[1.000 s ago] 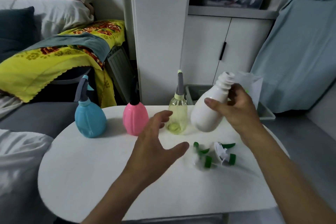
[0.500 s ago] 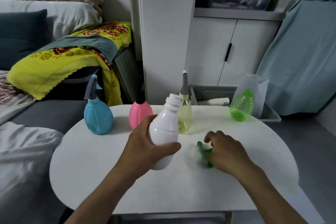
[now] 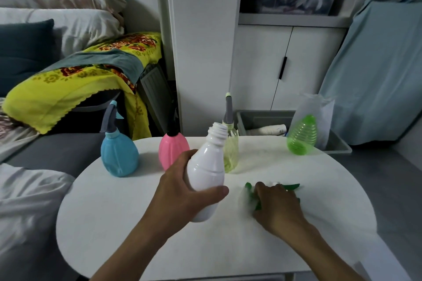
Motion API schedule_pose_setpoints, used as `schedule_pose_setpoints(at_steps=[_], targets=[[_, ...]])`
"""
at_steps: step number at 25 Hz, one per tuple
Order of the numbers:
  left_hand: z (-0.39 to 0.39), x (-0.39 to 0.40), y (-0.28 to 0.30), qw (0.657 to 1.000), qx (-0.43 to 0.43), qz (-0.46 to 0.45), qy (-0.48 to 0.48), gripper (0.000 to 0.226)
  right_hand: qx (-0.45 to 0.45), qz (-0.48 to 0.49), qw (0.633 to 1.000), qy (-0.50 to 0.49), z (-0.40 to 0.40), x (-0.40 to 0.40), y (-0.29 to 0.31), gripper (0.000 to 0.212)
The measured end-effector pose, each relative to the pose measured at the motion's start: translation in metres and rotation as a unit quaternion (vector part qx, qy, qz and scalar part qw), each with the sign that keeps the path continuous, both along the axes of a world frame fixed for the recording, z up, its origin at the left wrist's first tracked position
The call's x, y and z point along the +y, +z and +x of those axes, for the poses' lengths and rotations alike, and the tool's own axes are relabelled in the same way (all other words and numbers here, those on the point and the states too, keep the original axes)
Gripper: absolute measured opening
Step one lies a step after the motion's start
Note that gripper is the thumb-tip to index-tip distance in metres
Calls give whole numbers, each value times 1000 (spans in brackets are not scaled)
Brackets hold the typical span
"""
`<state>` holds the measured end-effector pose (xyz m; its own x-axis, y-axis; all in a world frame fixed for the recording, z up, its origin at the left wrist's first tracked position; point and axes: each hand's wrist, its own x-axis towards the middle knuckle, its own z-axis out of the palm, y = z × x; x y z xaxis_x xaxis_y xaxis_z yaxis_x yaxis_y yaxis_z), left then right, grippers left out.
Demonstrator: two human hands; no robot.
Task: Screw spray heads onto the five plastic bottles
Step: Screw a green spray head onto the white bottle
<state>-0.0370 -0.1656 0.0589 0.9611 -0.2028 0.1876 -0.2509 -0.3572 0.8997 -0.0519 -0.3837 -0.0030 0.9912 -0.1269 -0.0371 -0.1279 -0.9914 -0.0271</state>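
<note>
My left hand [image 3: 182,191] grips a white bottle [image 3: 206,166] with a bare threaded neck, held slightly tilted above the round white table [image 3: 137,223]. My right hand [image 3: 277,207] lies over the green-and-white spray heads [image 3: 288,187] on the table, fingers curled on them; how firmly it holds them is blurred. Behind stand a blue bottle [image 3: 118,155] and a pink bottle [image 3: 172,150] with grey and dark spray heads, and a pale yellow bottle [image 3: 230,153] with a grey head. A green bottle [image 3: 301,136] with no head stands at the far right.
A clear plastic bag [image 3: 319,112] rises behind the green bottle. A grey bin [image 3: 262,118] sits on the floor past the table's far edge. A sofa with a yellow blanket [image 3: 68,84] is to the left, white cabinets [image 3: 285,64] behind.
The white bottle passed from my right hand to my left and came nearer. My right hand dropped onto the spray heads. The green bottle, hidden before, now shows.
</note>
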Motion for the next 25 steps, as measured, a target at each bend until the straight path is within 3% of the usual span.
schedule_pose_setpoints(at_steps=[2,4,6,8,9,10,12,15,20,25], targets=[[2,1,-1,999,-5,30,19,71,-57,121,991,-27,-2,-8,20,24],[5,3,-3,995,-31,80,45,75,-147,320,933,-77,-4,-25,42,26],[6,6,-9,984,-67,150,68,79,-250,552,787,-115,-4,-46,62,20],[5,7,-15,970,-104,203,80,80,-317,693,634,-128,-2,-64,74,17],[4,7,-18,965,-121,219,82,81,-333,735,577,-127,-1,-70,77,24],[3,7,-21,960,-135,230,84,83,-344,763,533,-126,-1,-73,79,34],[2,5,-24,952,-155,248,85,83,-359,790,480,-124,-1,-76,80,47],[3,2,-26,937,-203,274,75,82,-377,798,456,-112,-3,-73,83,55],[0,-3,-29,921,-242,300,57,89,-388,793,458,-103,-3,-67,83,53],[2,-3,-30,920,-234,311,47,85,-378,788,478,-90,0,-58,80,31]])
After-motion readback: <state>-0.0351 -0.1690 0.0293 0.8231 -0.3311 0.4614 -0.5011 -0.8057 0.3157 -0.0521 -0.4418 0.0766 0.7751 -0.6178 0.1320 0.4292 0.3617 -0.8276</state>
